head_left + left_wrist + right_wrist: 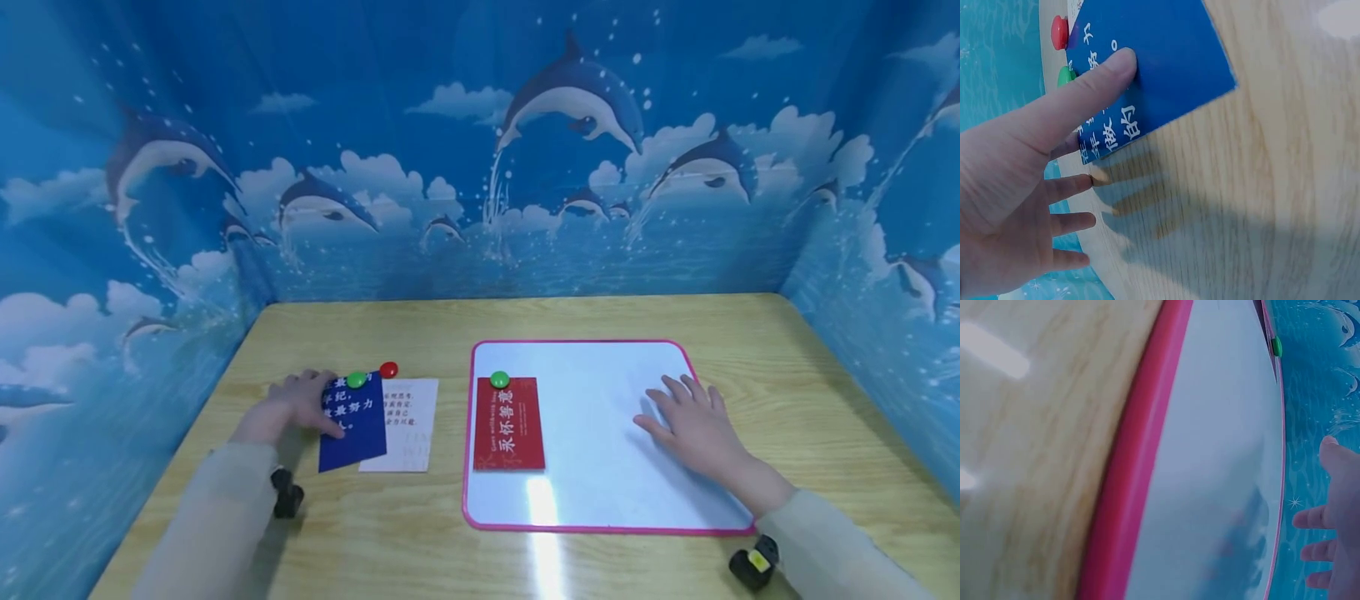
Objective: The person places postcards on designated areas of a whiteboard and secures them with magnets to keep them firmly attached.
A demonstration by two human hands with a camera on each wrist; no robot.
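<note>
My left hand (300, 402) reaches over the left edge of a blue card (1166, 56) with white writing. Its thumb (1094, 84) is stretched across the card's face, and the other fingers spread out past the edge. A green magnet (356, 380) lies on the card's upper part. Over the right side of a pink-framed whiteboard (592, 433), my right hand (697, 425) is spread with nothing in it. On the board's left side sits a red card (508, 433) with white writing, a green magnet (499, 380) at its top edge.
Partly under the blue card, a white card (412, 425) with printed text lies on the wooden table (375, 533). A red magnet (388, 370) is at its upper edge. A blue dolphin-print curtain (420, 250) encloses the table at the back and sides.
</note>
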